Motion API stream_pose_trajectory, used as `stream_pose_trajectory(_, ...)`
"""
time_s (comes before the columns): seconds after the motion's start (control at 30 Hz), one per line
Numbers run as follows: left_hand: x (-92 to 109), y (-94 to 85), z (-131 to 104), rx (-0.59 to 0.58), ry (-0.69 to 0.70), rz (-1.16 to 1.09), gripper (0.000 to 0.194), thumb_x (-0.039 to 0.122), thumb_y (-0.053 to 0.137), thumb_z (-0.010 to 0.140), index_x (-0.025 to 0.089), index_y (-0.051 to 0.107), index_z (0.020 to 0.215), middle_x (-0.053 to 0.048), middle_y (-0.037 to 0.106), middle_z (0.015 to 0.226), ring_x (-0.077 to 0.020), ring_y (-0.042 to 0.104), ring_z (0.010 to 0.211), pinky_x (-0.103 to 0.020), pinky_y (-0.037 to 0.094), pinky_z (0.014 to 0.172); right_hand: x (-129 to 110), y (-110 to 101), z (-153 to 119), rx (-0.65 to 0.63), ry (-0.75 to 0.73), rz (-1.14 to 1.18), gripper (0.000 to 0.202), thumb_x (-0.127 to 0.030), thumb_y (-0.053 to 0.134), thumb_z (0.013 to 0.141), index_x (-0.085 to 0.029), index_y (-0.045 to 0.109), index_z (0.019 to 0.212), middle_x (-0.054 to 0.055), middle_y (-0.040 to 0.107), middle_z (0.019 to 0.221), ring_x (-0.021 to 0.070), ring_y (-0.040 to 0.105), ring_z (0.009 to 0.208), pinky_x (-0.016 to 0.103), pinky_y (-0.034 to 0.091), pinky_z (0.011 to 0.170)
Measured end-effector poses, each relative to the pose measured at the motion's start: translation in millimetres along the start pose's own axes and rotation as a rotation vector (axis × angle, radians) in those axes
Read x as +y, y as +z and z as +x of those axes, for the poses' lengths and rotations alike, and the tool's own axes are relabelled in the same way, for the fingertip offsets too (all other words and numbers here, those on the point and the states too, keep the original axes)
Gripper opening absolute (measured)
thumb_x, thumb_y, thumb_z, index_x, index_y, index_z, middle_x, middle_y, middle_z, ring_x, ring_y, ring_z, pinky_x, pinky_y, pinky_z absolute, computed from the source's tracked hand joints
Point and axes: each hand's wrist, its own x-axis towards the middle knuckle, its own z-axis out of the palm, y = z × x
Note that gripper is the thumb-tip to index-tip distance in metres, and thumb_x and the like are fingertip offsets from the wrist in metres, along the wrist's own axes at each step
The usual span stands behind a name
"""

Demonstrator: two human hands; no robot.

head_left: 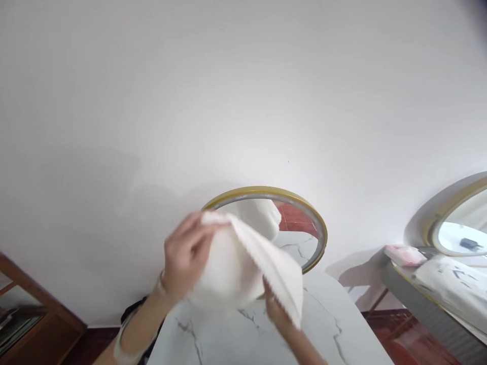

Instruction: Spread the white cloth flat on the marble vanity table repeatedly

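Note:
A white cloth [272, 251] with a finely jagged edge hangs in folds over the marble-patterned table [243, 344], blurred in part by motion. My left hand [186, 256] pinches it at its upper left corner, thumb and fingers closed. Lower down, my right hand [276, 306] is closed on the cloth at its open edge; a fold covers part of those fingers. Behind the cloth stands a round mirror [323, 233] with a gold rim, partly hidden, and the cloth shows in its glass.
A white wall [243, 101] rises right behind the table. At the right, a second table bears a pink and white packet [405, 255], a white printed fabric or bag [452, 281] and another gold-rimmed mirror [437, 230]. A wooden cabinet [49, 324] stands at lower left.

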Motion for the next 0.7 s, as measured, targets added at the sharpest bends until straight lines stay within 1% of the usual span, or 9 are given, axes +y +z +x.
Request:
stream_pose_trajectory(0.03, -12, 6.2, 22, 0.061, -0.040, 0.013, 0.023, 0.018, 0.051, 0.089, 0.026, 0.071, 0.098, -0.002, 0.068, 0.096, -0.0141, 0.064, 0.086, -0.026, 0.053, 0.079, -20, 0, 34, 0.072, 0.012, 0.104, 0.065, -0.070, 0.048, 0.081, -0.021, 0.057, 0.124, 0.014, 0.057, 0.130, 0.0342, 0.046, 0.127, 0.054, 0.038, 0.105)
stream_pose_trajectory(0.1, -42, 21.9, 51, 0.078, -0.159, 0.002, 0.023, 0.027, 0.053, 0.088, 0.023, 0.068, 0.104, -0.003, 0.066, 0.101, -0.0151, 0.063, 0.088, -0.028, 0.052, 0.081, -61, -1, 95, -0.068, -0.014, 0.398, 0.068, -0.069, 0.024, 0.089, -0.018, 0.062, 0.113, 0.015, 0.066, 0.112, 0.0310, 0.059, 0.111, 0.051, 0.046, 0.096)
stream_pose_trajectory(0.17, -76, 40.5, 62, 0.003, -0.253, -0.007, 0.027, 0.033, 0.058, 0.084, 0.021, 0.066, 0.107, -0.004, 0.066, 0.107, -0.0180, 0.062, 0.096, -0.033, 0.051, 0.089, -93, -1, 137, -0.222, -0.048, 0.571, 0.072, -0.066, 0.012, 0.092, -0.017, 0.056, 0.121, 0.014, 0.068, 0.104, 0.0286, 0.064, 0.099, 0.049, 0.051, 0.085)
stream_pose_trajectory(0.2, -91, 49.9, 61, -0.044, -0.283, 0.001, 0.029, 0.034, 0.059, 0.082, 0.019, 0.066, 0.106, -0.005, 0.066, 0.107, -0.0194, 0.062, 0.099, -0.035, 0.049, 0.093, -103, 1, 149, -0.173, -0.113, 0.529, 0.066, -0.062, 0.015, 0.094, -0.017, 0.054, 0.124, 0.013, 0.067, 0.101, 0.0263, 0.065, 0.095, 0.047, 0.052, 0.085)
stream_pose_trajectory(0.3, -116, 73.7, 48, -0.098, -0.315, 0.116, 0.028, 0.034, 0.054, 0.086, 0.016, 0.067, 0.102, -0.011, 0.064, 0.112, -0.0250, 0.058, 0.110, -0.045, 0.045, 0.100, -108, 14, 156, 0.025, -0.433, 0.084, 0.047, -0.050, 0.040, 0.094, -0.019, 0.054, 0.126, 0.013, 0.061, 0.113, 0.0261, 0.057, 0.108, 0.049, 0.046, 0.095)
stream_pose_trajectory(0.43, -102, 89.1, 31, -0.030, -0.107, 0.253, 0.035, 0.026, 0.035, 0.095, 0.020, 0.064, 0.113, -0.011, 0.055, 0.132, -0.0251, 0.048, 0.126, -0.046, 0.041, 0.103, -93, 43, 150, 0.146, -0.756, -0.526, 0.042, -0.038, 0.048, 0.092, -0.023, 0.053, 0.132, 0.013, 0.041, 0.142, 0.0330, 0.031, 0.134, 0.059, 0.025, 0.110)
stream_pose_trajectory(0.5, -93, 92.6, 26, -0.094, 0.024, 0.216, 0.037, 0.024, 0.032, 0.097, 0.021, 0.058, 0.123, -0.009, 0.059, 0.129, -0.0212, 0.052, 0.122, -0.040, 0.043, 0.101, -91, 55, 152, 0.127, -0.832, -0.653, 0.046, -0.036, 0.044, 0.094, -0.025, 0.045, 0.139, 0.011, 0.040, 0.144, 0.0325, 0.027, 0.137, 0.062, 0.016, 0.112)
stream_pose_trajectory(0.57, -91, 95.1, 20, -0.127, 0.070, 0.210, 0.038, 0.028, 0.036, 0.096, 0.018, 0.052, 0.130, -0.010, 0.062, 0.126, -0.0208, 0.055, 0.118, -0.038, 0.044, 0.100, -93, 64, 158, 0.071, -0.895, -0.727, 0.049, -0.033, 0.041, 0.094, -0.025, 0.040, 0.142, 0.010, 0.045, 0.141, 0.0309, 0.031, 0.135, 0.063, 0.010, 0.113)
stream_pose_trajectory(0.7, -112, 96.0, 1, 0.010, 0.030, 0.257, 0.036, 0.032, 0.042, 0.096, 0.019, 0.055, 0.127, -0.010, 0.064, 0.122, -0.0229, 0.058, 0.115, -0.040, 0.044, 0.097, -93, 74, 173, -0.006, -1.089, -0.820, 0.046, -0.032, 0.039, 0.096, -0.023, 0.043, 0.141, 0.009, 0.051, 0.136, 0.0277, 0.039, 0.130, 0.056, 0.014, 0.115)
